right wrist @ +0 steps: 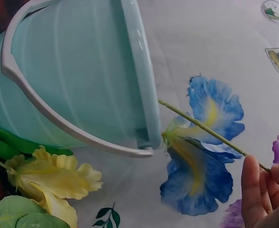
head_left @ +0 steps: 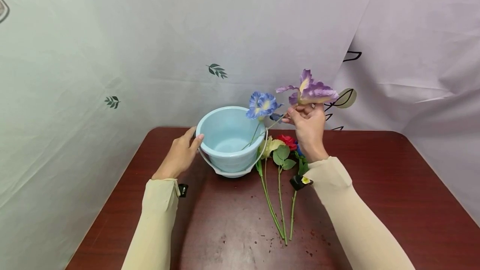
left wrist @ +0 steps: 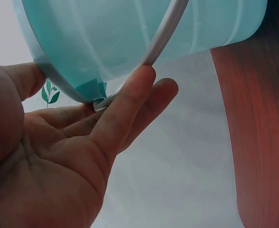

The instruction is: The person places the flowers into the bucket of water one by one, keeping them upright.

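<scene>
Bucket [head_left: 220,130] is held at rim by L hand [head_left: 179,153]. Purple flower [head_left: 313,91] is pinched at stem w/ R hand [head_left: 310,130]. Blue flower [head_left: 260,105] is propped inside.

A pale blue bucket [head_left: 228,161], ringed with faint lighter bands, has a whitish handle [right wrist: 47,113]. At its one o'clock I see a blue flower [head_left: 258,102] with a yellow throat; at two, a purple flower [head_left: 316,92], yellow at the heart. Toward three sit a yellow flower [head_left: 268,147] and a red flower [head_left: 288,141]; green stems [head_left: 281,199] at five. The surface [head_left: 393,203] is reddish-brown, wood-grained; the sleeves [head_left: 161,207] cream; the pale grey backdrop [head_left: 150,32] carries dark green sprigs [head_left: 217,71].
</scene>
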A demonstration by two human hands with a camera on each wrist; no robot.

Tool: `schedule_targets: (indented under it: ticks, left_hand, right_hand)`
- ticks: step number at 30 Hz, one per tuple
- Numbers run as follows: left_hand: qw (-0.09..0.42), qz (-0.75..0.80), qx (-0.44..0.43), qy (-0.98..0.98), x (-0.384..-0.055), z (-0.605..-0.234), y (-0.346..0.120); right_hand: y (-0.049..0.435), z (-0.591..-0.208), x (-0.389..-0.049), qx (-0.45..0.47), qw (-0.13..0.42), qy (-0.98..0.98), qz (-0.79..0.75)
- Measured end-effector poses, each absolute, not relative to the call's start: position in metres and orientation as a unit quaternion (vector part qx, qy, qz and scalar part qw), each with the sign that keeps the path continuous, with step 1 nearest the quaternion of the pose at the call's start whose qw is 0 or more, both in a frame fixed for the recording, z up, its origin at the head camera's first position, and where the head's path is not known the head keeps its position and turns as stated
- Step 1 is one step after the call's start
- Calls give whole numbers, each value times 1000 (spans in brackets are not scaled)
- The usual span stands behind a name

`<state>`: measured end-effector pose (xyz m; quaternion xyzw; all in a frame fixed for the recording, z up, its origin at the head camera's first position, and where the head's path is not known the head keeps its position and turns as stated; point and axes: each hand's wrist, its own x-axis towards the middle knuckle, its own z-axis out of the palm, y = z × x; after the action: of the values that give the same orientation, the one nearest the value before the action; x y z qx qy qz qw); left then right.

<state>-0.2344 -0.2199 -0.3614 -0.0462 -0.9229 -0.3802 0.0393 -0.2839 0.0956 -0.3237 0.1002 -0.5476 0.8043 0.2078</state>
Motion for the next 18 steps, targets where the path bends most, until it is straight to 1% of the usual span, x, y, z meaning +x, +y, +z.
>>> schedule_targets:
  ticks: [8,18]
  left_hand:
    - [35,-384,-43,-922,-235,-360,-219]
    - [29,-387,-39,-921,-235,-361,-220]
  right_hand:
    - [88,-329,-284,99,191,-604,767]
    - [82,-337,-285,90,191,-665,716]
